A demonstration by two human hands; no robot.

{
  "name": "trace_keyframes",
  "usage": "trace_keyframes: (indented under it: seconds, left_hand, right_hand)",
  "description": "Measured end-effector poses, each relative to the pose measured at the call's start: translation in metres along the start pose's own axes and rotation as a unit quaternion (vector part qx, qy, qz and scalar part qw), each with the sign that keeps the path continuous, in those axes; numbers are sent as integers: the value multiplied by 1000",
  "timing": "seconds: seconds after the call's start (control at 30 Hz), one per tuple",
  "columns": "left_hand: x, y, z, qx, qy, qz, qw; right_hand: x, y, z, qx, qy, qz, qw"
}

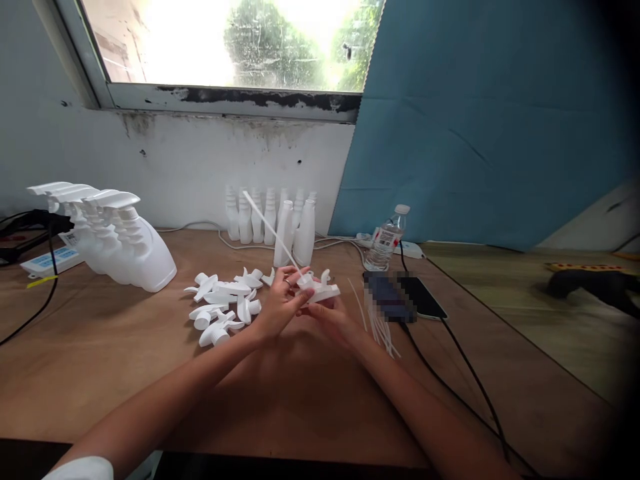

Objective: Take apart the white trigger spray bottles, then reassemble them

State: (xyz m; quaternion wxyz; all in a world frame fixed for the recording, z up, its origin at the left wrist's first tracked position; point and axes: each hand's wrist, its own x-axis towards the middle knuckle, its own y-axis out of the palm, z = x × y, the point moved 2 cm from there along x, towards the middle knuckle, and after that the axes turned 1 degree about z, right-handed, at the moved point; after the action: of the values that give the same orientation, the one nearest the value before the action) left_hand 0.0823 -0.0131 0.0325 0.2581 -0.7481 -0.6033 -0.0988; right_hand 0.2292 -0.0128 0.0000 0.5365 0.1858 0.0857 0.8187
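Note:
Over the middle of the table, a white trigger spray head [324,292] lies sideways between my two hands. A thin white dip tube [267,225] sticks out of its collar and slants up to the left. My left hand [281,301], a ring on one finger, closes around the collar end where the tube comes out. From below and the right, my right hand [327,315] grips the body of the spray head; some of its fingers are hidden. A pile of loose white spray heads [220,293] lies just left of my left hand. Several thin tubes [381,327] lie to the right.
White bottles [304,233] stand by the wall. Assembled spray bottles [150,257] are lined up on the left, beside a power strip [53,261]. A clear water bottle [385,240], a phone [425,297] and black cables [470,373] occupy the right side.

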Motion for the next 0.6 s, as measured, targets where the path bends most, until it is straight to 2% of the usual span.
trace_keyframes:
  seconds: [0.1,0.17,0.23,0.33,0.4,0.5,0.6]
  left_hand:
    - [11,6,-6,112,83,57,989]
    - [25,4,-6,143,118,76,980]
    - [45,-5,0,154,118,23,981]
    - [87,-28,17,151,67,-142,976]
    - [116,-40,30,139,35,-198,970]
    - [153,-50,49,104,-19,-202,974]
    - [172,-50,61,82,-30,-158,983]
  right_hand:
    - [1,-2,7,40,-28,-58,997]
    - [3,-9,14,55,-37,-92,994]
    - [5,-17,21,63,-49,-120,990]
    - [6,-29,30,66,-73,-158,983]
    - [5,-34,34,67,-85,-168,980]
    - [5,-40,37,64,-102,-174,977]
    - [6,-45,40,56,-123,-181,974]
